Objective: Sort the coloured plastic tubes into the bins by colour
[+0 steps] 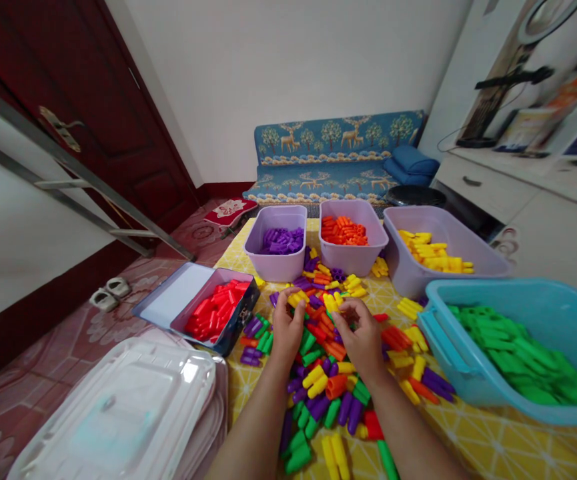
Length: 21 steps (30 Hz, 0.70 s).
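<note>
Near the centre of the frame, your left hand (pixel 288 330) pinches a yellow plastic piece (pixel 297 298) between thumb and finger, while your right hand (pixel 362 337) grasps another yellow piece (pixel 332 303) at its fingertips, both above the mixed pile (pixel 321 387). Lilac bins holding purple, orange and yellow pieces line the table's far edge; the turquoise tub (pixel 445 350) of green pieces sits lower right, the hinged box (pixel 244 320) of red ones left of centre.

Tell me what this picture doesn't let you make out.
All in the head view:
Loose pieces beneath the left hand and right hand: covered by those hands.
Turquoise bin, right end: cut off by the right edge.
What the cabinet-top items are: too blurred.
</note>
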### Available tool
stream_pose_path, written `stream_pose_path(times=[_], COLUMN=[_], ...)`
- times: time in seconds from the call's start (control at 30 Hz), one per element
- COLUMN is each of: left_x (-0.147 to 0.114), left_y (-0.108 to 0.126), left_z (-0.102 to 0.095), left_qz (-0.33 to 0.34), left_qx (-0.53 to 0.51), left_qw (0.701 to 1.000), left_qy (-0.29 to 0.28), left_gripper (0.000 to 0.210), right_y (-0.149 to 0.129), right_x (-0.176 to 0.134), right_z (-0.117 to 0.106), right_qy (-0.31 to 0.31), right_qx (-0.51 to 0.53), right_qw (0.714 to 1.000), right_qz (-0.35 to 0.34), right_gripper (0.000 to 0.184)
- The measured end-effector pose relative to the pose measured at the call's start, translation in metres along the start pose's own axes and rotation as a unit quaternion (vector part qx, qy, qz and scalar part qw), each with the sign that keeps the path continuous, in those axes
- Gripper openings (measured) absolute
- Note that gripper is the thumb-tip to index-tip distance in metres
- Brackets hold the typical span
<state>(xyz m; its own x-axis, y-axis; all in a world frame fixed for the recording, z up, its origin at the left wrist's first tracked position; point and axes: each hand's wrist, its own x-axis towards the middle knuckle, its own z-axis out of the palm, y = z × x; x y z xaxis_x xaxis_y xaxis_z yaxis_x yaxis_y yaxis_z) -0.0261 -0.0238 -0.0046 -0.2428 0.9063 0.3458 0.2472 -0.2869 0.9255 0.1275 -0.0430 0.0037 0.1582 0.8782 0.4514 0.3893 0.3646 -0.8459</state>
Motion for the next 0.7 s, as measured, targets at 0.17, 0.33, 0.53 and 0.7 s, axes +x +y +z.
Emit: stream_pose_path(times=[0.17, 0.33, 0.53, 0.7], left_x=[0.002, 0.001, 0.000, -0.001], left_y=[-0.006, -0.004, 0.004, 0.003], left_z=[0.001, 0.001, -0.001, -0.002], left_qz=[-0.024, -0.037, -0.017, -0.011], left_qx=[-0.066, -0.009, -0.007, 0.000], left_qw=[0.997, 0.998, 0.998, 0.997], left_qy=[-0.023, -0.042, -0.055, -0.070], left_gripper=[0.043, 0.036, 0.033, 0.033], right_y=[-0.012, -0.017, -0.019, -0.038], right_x=[0.014, 0.027, 0.034, 0.040], right_z=[-0.012, -0.045, -0.072, -0.069], right_qy=[-0.050, -0.177, -0.134, 0.182], right_qx=[0.057, 0.006, 0.014, 0.228], right_qw=[0.994, 0.980, 0.984, 0.956], right_qz=[0.077, 0.094, 0.115, 0.043], right_gripper=[0.034, 0.019, 0.021, 0.049])
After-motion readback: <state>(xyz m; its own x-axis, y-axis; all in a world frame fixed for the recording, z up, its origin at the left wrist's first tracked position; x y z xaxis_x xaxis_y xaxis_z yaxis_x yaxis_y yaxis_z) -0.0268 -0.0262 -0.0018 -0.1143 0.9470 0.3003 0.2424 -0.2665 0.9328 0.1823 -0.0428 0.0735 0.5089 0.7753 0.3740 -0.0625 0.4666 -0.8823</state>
